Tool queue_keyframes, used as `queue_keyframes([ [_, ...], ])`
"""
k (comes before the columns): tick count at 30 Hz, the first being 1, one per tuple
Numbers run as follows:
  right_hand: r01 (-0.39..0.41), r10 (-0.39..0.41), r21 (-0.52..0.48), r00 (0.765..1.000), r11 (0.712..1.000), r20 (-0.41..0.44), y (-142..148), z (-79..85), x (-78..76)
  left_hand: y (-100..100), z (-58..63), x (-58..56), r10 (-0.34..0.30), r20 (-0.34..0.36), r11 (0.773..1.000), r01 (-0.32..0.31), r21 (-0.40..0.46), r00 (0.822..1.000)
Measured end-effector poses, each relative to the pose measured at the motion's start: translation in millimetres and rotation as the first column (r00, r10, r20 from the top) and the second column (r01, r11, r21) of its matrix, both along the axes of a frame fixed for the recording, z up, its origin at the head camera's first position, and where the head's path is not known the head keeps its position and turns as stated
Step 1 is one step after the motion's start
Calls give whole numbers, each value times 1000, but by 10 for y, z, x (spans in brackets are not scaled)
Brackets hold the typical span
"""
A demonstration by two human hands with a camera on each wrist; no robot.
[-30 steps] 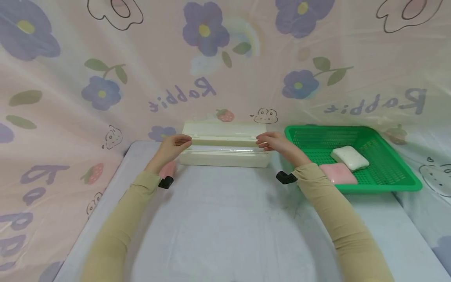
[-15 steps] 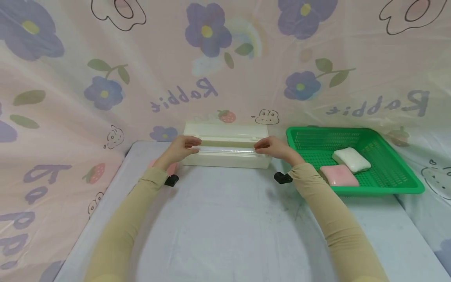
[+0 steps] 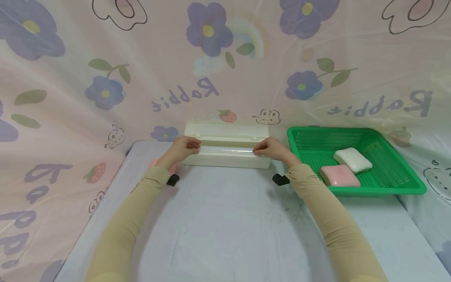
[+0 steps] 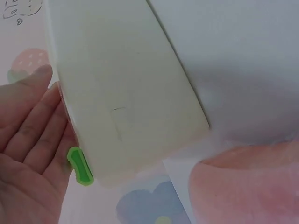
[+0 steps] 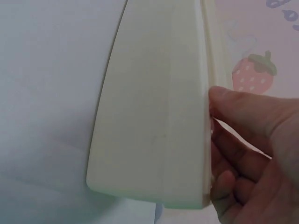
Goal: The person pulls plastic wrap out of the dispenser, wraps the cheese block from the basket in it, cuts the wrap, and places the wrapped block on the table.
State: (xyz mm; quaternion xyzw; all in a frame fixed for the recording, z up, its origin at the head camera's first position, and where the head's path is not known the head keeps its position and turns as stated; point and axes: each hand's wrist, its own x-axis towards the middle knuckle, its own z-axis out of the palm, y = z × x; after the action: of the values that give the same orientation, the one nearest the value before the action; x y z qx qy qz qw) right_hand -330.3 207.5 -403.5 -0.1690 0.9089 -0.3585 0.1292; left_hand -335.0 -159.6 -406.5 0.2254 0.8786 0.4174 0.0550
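A long cream cling film dispenser box lies at the back of the table, its lid raised. Shiny clear cling film stretches across its open top. At the film's left end my left hand pinches with thumb and fingers together. My right hand pinches at the right end, its thumb on the box's edge in the right wrist view. A small green piece sits on the box's edge beside my left fingers. Behind my left wrist is a smooth pink block, partly hidden in the head view.
A green plastic basket stands on the right, near my right forearm. It holds a white block and a pink block, both soap-like. A printed curtain hangs right behind the box. White cloth covers the table.
Both hands have moved inward, toward each other along the box's top, and their fingers have closed at the film's edge. The box and basket have stayed in place.
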Motion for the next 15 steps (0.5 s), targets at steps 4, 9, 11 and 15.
queue_keyframes([
  [4, -4, 4, 4, 1000, 1000, -20, -11, -4, -10, 25, -7, -18, 6, -18, 999, -7, -53, 1000],
  [9, 12, -11, 19, 998, 1000, -55, -28, -18, -30, 32, -7, -39, 18, -18, 997, -19, -79, 1000],
  [11, 16, -14, 27, 997, 1000, -75, -39, -27, -37, 34, -2, -42, 19, -23, 997, -21, -74, 1000],
  [15, 11, -7, 38, 994, 999, -106, -66, -34, -46, 35, 10, -43, 29, -41, 995, -32, -91, 999],
])
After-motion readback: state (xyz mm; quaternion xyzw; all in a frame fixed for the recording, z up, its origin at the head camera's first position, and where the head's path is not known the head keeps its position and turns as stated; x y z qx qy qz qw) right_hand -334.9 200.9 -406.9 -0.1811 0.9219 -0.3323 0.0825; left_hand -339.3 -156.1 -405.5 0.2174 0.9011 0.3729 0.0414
